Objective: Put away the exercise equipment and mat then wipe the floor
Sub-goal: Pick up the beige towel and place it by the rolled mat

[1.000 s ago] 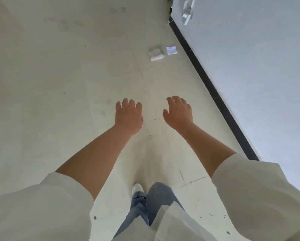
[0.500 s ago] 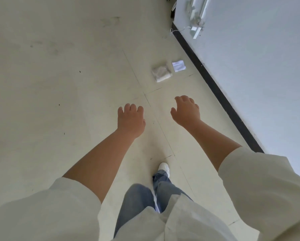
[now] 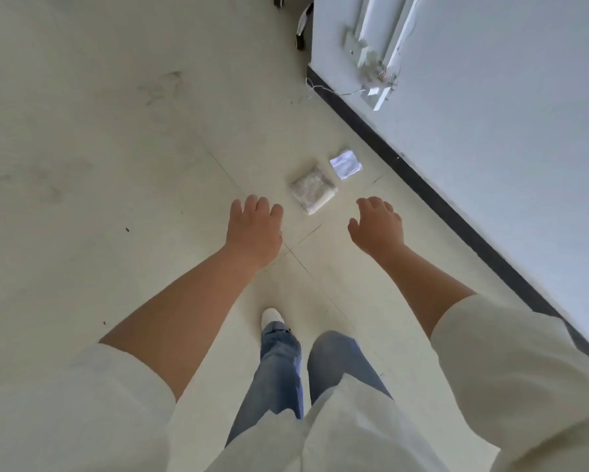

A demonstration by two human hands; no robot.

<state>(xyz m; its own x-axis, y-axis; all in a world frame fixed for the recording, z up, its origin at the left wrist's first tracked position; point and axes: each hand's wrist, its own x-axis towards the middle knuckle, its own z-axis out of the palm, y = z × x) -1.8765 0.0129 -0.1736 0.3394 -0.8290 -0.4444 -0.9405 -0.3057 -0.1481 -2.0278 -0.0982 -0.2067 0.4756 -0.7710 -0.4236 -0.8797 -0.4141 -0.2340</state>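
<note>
Head view: a pale, smooth tiled floor (image 3: 116, 165) with dark scuffs and thin grout lines is seen, bordered on the right by a black skirting strip (image 3: 422, 185) under a matte light-blue wall (image 3: 507, 131). Near that strip lie a folded, nubbly off-white cloth (image 3: 313, 193), roughly square, and just beside it a smaller, flat white square cloth (image 3: 346, 164). The left hand (image 3: 255, 229) and right hand (image 3: 377, 226) are held out above the floor, fingers loosely bent, nothing gripped or touched.

Bare floor (image 3: 116, 165) w/ folded cloths (image 3: 313, 192) ahead; wall (image 3: 507, 131) blocks right.
</note>
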